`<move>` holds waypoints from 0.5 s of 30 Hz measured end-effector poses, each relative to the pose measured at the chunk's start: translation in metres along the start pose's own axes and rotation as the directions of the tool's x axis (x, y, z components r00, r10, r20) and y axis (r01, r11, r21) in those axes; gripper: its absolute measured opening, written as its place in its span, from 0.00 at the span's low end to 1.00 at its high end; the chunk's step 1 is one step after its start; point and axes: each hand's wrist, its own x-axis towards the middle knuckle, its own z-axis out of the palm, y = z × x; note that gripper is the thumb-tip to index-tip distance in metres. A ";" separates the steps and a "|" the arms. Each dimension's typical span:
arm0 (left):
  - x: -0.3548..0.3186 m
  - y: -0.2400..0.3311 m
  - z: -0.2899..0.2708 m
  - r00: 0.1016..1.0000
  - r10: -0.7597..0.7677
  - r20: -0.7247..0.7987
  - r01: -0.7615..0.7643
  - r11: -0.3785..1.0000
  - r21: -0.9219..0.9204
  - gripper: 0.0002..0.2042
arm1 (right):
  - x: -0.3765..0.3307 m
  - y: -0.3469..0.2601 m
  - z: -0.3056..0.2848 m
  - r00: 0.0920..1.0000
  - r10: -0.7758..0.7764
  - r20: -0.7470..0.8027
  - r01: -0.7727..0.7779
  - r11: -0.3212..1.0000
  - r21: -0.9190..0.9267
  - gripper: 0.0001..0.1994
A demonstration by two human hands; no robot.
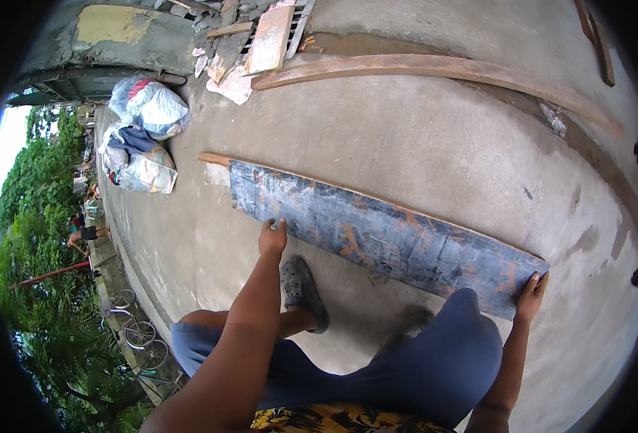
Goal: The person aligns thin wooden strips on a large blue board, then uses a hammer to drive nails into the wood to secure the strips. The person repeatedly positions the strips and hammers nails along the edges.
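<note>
A long plywood board (377, 234), its face stained dark grey with worn brown patches, slants across in front of me. A wooden strip (214, 157) runs along its far edge and sticks out past its left end. My left hand (273, 237) is at the near edge toward the left end, with thumb and forefinger against the board and the other fingers mostly hidden. At the right end my right hand (530, 297) is closed round the corner, thumb on the face and fingers along the end edge. My knee covers part of the near edge.
Beyond the board a long timber beam (405, 66) lies on the concrete floor (362, 126). Rubble and a plank (270, 40) are heaped at the far left, near stuffed plastic bags (149, 108). Bicycles (140, 333) and a distant person (88, 233) are by the left edge.
</note>
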 end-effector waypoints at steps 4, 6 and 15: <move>-0.015 0.036 -0.047 0.963 0.268 -0.026 -0.262 0.955 0.136 0.29 | -0.018 -0.039 0.008 0.996 0.085 -0.034 -0.092 0.948 -0.303 0.34; -0.006 0.067 -0.051 0.922 0.384 -0.058 -0.378 0.921 0.091 0.28 | -0.013 -0.072 0.014 0.951 -0.219 -0.217 0.121 0.913 -0.390 0.33; 0.013 0.308 -0.026 0.449 0.893 0.041 -0.873 0.429 0.231 0.34 | 0.172 -0.223 0.148 0.889 -0.402 -0.221 0.180 0.750 -0.637 0.33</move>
